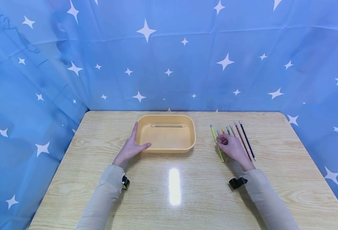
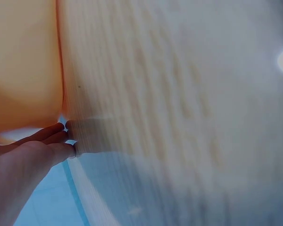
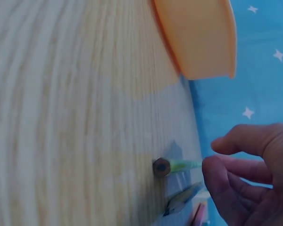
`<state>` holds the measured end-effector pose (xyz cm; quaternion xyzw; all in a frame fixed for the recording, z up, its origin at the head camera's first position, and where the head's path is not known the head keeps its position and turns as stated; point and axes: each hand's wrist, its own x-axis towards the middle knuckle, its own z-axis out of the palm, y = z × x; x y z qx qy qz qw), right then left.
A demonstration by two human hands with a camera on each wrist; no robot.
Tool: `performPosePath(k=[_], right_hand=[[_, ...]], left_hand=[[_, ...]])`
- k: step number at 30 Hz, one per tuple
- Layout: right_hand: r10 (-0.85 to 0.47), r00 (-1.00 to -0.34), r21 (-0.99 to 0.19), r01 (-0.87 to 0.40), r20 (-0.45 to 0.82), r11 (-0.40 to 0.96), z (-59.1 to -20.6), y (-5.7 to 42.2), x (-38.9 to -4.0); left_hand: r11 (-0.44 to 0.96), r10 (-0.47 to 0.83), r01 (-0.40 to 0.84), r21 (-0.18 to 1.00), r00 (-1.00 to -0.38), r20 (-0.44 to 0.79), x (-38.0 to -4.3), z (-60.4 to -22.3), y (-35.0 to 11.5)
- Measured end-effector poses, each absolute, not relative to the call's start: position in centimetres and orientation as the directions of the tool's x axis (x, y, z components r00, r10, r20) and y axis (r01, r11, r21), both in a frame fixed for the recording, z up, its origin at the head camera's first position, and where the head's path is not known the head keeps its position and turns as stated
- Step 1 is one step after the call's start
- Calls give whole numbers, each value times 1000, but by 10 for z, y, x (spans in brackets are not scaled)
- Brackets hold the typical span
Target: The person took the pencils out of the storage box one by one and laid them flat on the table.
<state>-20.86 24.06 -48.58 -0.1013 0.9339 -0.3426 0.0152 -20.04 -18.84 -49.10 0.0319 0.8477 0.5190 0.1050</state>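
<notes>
My left hand (image 1: pixel 130 147) rests against the left end of a shallow tan tray (image 1: pixel 166 150), fingers straight along its outer side and thumb spread at the front rim. One pencil (image 1: pixel 168 126) lies flat inside the tray. On the right, my right hand (image 1: pixel 230 147) hovers low over a row of pencils, thumb and index finger slightly apart. Nearest those fingers is a light green pencil (image 1: pixel 220 155) lying on the table; its hexagonal end shows in the right wrist view. Whether the fingertips touch it is hidden. A dark red pencil (image 1: pixel 243 142) and a black pencil (image 1: pixel 247 140) lie farther right.
The wooden table (image 1: pixel 169 217) meets a blue star-patterned curtain (image 1: pixel 186 64) at its back edge. Several more pencils lie partly under my right hand. A black camera mount (image 1: pixel 237 183) sits at my right wrist, and another (image 1: pixel 125 182) at my left.
</notes>
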Motion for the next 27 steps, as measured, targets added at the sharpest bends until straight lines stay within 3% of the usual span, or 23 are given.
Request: performPosePath(k=[16,27], right_hand=[[-223,-973,-731,-190,53,655,-462,213,-210],[-275,-954,-824,-248,117,510,-446,184,-221]], left_hand=[[461,168,-52,886,-975,-145,-199,-489,-188],[463,171,-39,885,-976,-133,-199,-489,-189]])
